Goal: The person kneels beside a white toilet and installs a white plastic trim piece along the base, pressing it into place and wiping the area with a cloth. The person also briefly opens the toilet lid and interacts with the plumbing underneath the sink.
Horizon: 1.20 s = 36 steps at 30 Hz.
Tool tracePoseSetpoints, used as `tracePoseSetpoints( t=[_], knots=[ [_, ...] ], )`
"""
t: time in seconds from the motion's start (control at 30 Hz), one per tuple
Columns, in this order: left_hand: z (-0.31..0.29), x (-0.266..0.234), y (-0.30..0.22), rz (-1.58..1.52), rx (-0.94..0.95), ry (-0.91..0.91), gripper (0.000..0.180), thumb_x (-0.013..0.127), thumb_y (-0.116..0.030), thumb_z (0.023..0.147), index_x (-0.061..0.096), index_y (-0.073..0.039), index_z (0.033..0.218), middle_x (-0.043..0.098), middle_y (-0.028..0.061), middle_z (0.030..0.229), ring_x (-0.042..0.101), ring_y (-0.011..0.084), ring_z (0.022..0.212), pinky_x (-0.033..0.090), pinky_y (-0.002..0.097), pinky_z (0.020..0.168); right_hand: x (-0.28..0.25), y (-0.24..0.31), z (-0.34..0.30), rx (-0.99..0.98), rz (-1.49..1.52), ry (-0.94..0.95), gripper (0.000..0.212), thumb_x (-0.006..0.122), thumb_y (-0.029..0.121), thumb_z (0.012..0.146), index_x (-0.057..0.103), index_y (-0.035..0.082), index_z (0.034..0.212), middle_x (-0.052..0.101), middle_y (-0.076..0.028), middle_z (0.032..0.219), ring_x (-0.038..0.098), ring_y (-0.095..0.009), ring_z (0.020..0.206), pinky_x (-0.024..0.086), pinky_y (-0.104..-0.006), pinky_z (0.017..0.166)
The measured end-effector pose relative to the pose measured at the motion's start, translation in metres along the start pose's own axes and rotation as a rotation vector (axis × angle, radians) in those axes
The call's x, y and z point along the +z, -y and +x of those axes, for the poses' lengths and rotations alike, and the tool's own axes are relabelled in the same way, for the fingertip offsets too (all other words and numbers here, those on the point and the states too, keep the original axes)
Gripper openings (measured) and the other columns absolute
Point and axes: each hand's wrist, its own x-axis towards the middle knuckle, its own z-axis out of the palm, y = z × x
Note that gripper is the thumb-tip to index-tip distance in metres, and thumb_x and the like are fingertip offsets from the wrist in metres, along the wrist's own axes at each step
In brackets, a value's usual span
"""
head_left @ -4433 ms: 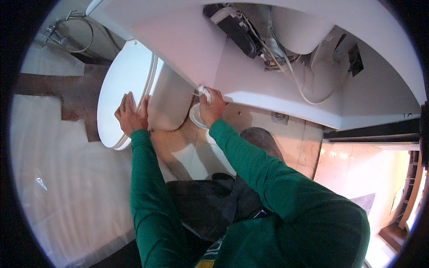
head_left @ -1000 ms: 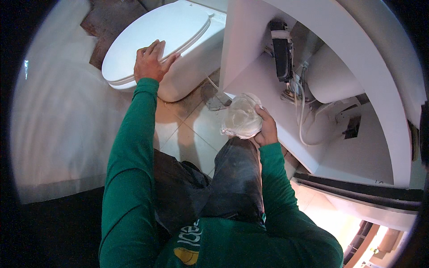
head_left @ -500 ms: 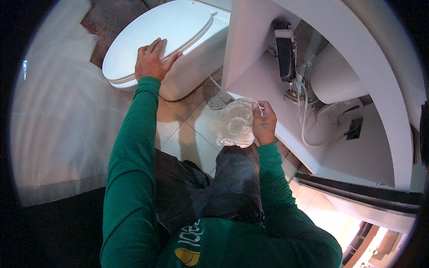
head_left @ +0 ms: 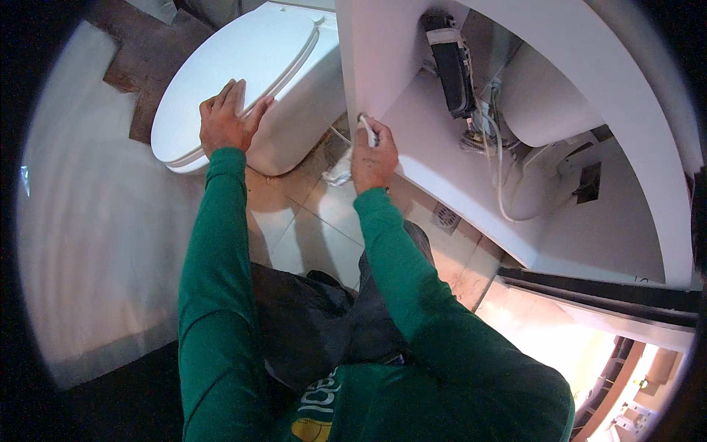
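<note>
My left hand (head_left: 225,121) rests on the closed lid of the white toilet (head_left: 254,62), at its near side. Its fingers are stretched out on the lid, with the thumb apart toward the rim. To the right of the toilet, my right hand (head_left: 375,158) is closed on a whitish crumpled cloth (head_left: 339,171). Part of the cloth hangs down to the left of this hand, and a white fold shows by the fingertips. The hand is close to the front edge of the white cabinet (head_left: 427,177); whether it touches that edge I cannot tell.
Inside the cabinet are a dark box-like device (head_left: 451,70), thin white hoses (head_left: 502,184) and a rounded white basin underside (head_left: 549,99). A floor drain (head_left: 446,216) lies in the tiles (head_left: 309,236) beside my knee. A white wall panel (head_left: 103,221) stands at left.
My right hand has moved up and left with the cloth, from above my knee toward the toilet and cabinet edge. My left hand stays on the lid. The whole view has shifted slightly.
</note>
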Motion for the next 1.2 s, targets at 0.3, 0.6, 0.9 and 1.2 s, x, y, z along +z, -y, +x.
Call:
tracePoseSetpoints(
  t=[0.3, 0.6, 0.9, 1.2],
  knots=[
    [-0.003, 0.003, 0.006, 0.030, 0.018, -0.018, 0.066, 0.072, -0.064, 0.082, 0.069, -0.017, 0.128, 0.065, 0.0032, 0.135, 0.057, 0.0295, 0.119, 0.050, 0.0407, 0.102, 0.021, -0.004, -0.005, -0.031, 0.010, -0.052, 0.023, 0.065, 0.008, 0.087, 0.071, 0.000, 0.108, 0.074, -0.018, 0.107, 0.071, -0.033, 0.101, 0.053, -0.0399, 0.093],
    [-0.006, 0.009, 0.020, 0.100, 0.086, -0.095, 0.072, 0.070, -0.072, 0.080, 0.071, -0.018, 0.127, 0.067, -0.0002, 0.133, 0.058, 0.0251, 0.115, 0.057, 0.0378, 0.096, 0.021, 0.019, -0.008, 0.066, 0.008, 0.010, 0.024, 0.064, 0.012, 0.089, 0.071, -0.001, 0.108, 0.073, -0.020, 0.110, 0.070, -0.034, 0.103, 0.053, -0.0400, 0.093],
    [-0.005, 0.001, 0.007, 0.008, 0.044, -0.039, 0.064, 0.072, -0.063, 0.084, 0.070, -0.015, 0.127, 0.067, 0.0052, 0.133, 0.058, 0.0298, 0.117, 0.050, 0.0401, 0.102, 0.022, 0.004, -0.008, 0.144, -0.034, -0.072, 0.022, 0.064, 0.011, 0.088, 0.074, 0.001, 0.105, 0.074, -0.018, 0.107, 0.070, -0.035, 0.102, 0.053, -0.0397, 0.092],
    [-0.003, 0.001, 0.007, 0.073, 0.053, -0.020, 0.065, 0.069, -0.063, 0.086, 0.068, -0.014, 0.129, 0.066, 0.0055, 0.134, 0.058, 0.0294, 0.119, 0.048, 0.0404, 0.104, 0.024, 0.027, -0.006, 0.061, 0.049, -0.072, 0.023, 0.065, 0.010, 0.088, 0.073, 0.000, 0.107, 0.073, -0.019, 0.111, 0.070, -0.034, 0.103, 0.053, -0.0399, 0.094]
  ],
)
